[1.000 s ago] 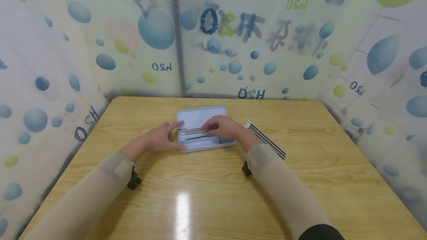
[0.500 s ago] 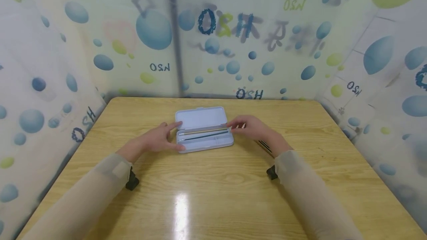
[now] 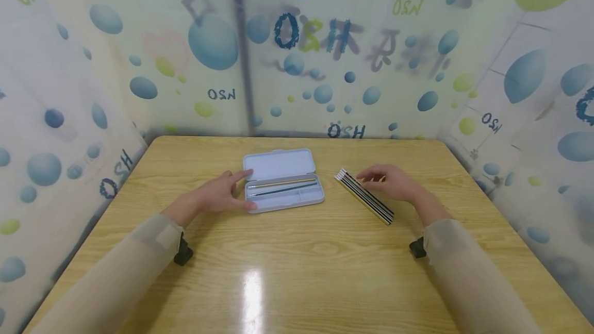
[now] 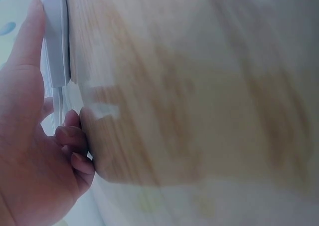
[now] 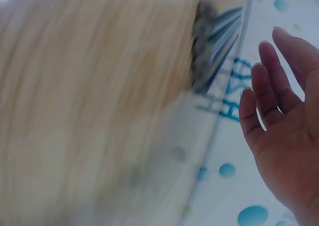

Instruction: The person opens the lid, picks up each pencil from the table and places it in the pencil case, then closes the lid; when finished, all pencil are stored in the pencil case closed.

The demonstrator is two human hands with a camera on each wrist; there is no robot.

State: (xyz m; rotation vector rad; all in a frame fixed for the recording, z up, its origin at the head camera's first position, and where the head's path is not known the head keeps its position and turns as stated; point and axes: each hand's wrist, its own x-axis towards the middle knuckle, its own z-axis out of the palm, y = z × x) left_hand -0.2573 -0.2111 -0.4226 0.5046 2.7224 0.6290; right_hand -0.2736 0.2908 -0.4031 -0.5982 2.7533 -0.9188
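left hand [image 3: 221,194]: fingers straight, relaxed, resting against the left end of the pencil case [image 3: 284,182]. Index finger lies along the lid edge, thumb at the tray's near-left corner. Not curled round anything. Left wrist view confirms it: fingertip on the case's pale rim [image 4: 55,41].
right hand [image 3: 389,181]: released, holding nothing. Fingers loosely bent, hovering just above the far side of the pencil bundle [image 3: 364,196]. Contact not clear from the head view. Right wrist view is blurred but shows spread fingers [image 5: 271,94] with a gap to the pencils [image 5: 217,41].
pencil case: lid open, lying flat behind the tray. Sits just right of the left hand and well left of the right hand. Two thin pencils inside [image 3: 283,187], lying along the tray's length.
pencil bundle: flat row of dark striped pencils on the desk [image 3: 297,272], directly under and slightly left of the right hand's fingertips.
key relation: bundle's long axis runs diagonally, far-left end toward the case, near-right end toward the right wrist. Fingers cross that axis from the far side. Right hand is clearly the nearer one; the left hand is on the other side of the case.
gap: bundle and case near but apart, bare desk between.
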